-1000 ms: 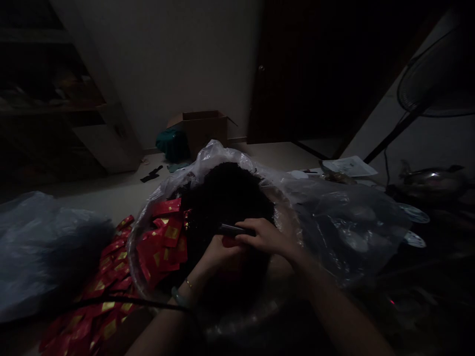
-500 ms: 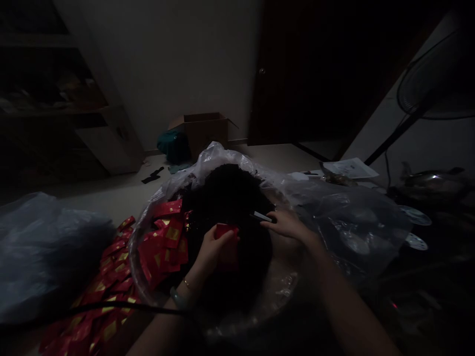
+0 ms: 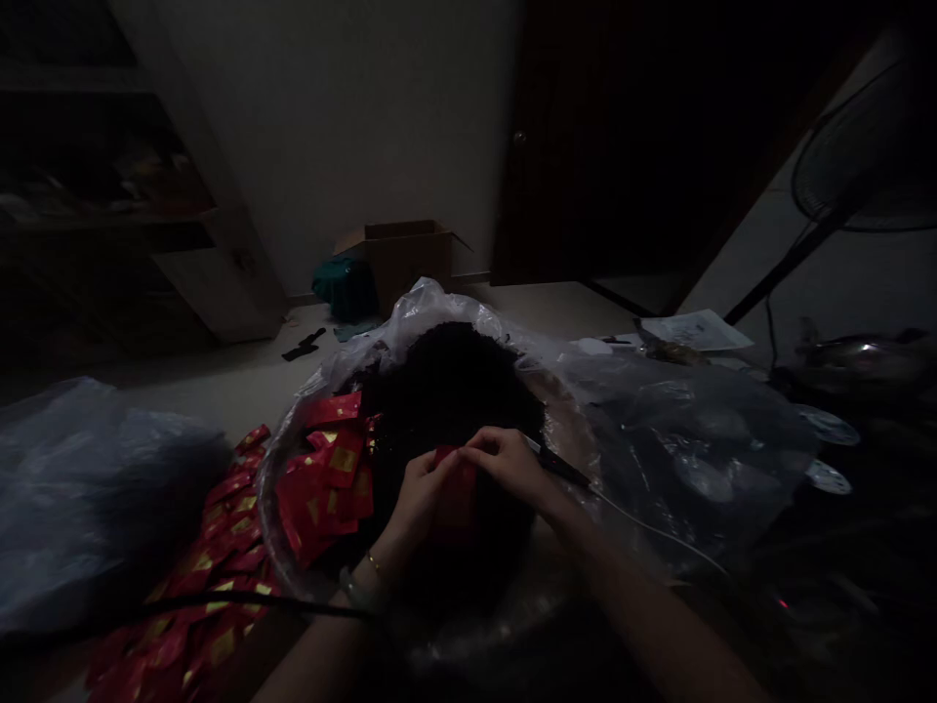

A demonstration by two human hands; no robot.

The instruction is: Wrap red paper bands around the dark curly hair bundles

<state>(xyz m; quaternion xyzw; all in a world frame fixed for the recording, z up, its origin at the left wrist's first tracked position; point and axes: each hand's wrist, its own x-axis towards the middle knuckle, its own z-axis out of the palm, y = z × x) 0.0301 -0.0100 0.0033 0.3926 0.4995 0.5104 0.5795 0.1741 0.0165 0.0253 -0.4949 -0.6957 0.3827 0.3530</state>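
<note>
Over the dark heap (image 3: 454, 376), the left hand (image 3: 421, 488) grips a red packet (image 3: 455, 498), and the right hand (image 3: 509, 464) pinches its top edge. Left of the heap lie red packets with gold patches (image 3: 343, 459); I can't read any writing there.
</note>
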